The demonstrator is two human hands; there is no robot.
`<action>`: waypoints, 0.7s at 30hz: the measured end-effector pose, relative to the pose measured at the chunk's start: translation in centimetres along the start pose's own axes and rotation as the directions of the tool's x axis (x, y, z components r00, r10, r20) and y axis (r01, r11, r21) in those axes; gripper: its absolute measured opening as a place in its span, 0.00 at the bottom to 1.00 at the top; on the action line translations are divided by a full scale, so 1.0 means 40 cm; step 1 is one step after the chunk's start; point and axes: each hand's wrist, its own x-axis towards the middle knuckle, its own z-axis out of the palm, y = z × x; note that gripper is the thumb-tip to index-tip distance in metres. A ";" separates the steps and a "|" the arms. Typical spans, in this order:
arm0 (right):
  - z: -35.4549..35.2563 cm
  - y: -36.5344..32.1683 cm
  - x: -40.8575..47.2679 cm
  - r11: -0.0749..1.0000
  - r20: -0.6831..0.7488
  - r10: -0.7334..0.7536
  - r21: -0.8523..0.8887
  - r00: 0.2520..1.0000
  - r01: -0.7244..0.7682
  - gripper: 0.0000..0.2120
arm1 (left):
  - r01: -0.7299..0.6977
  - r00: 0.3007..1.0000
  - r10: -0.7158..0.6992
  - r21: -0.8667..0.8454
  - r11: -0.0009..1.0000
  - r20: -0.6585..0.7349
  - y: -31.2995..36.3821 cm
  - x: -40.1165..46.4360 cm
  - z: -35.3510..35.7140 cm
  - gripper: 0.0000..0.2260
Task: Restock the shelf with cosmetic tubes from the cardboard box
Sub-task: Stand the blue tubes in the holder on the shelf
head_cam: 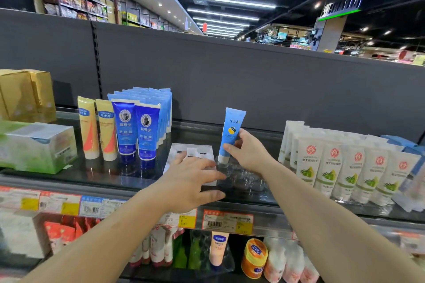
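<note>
The right hand point(247, 153) is pinching a light blue tube point(230, 133), standing it cap-down on the shelf point(110, 177) over a clear tray point(241, 177). At its eight o'clock, the left hand point(188, 181) is reaching with fingers straight and spread, touching the tray's edge. White tubes point(345, 167) are standing at three o'clock.

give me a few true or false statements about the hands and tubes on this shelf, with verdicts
1. The right hand holds a light blue tube upright, cap down. True.
2. The left hand grips a yellow tube. False: its fingers are spread over the clear plastic tray, holding no tube.
3. The dark blue tubes stand left of the held tube. True.
4. The white tubes with red emblems lie flat. False: they stand upright in rows on the right.
</note>
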 end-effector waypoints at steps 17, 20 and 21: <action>0.020 -0.012 -0.035 0.995 -0.037 0.080 -0.059 0.996 -0.082 0.27 | -0.016 0.999 0.018 -0.031 0.999 0.048 -0.005 -0.017 -0.008 0.25; 0.015 -0.015 -0.056 0.993 -0.089 0.115 -0.032 0.989 -0.118 0.30 | -0.024 1.000 0.025 -0.052 0.998 0.011 -0.014 -0.025 -0.016 0.26; 0.014 -0.016 -0.066 0.991 -0.105 0.125 -0.024 0.987 -0.128 0.31 | -0.020 1.000 0.020 -0.057 0.998 0.005 -0.017 -0.029 -0.019 0.26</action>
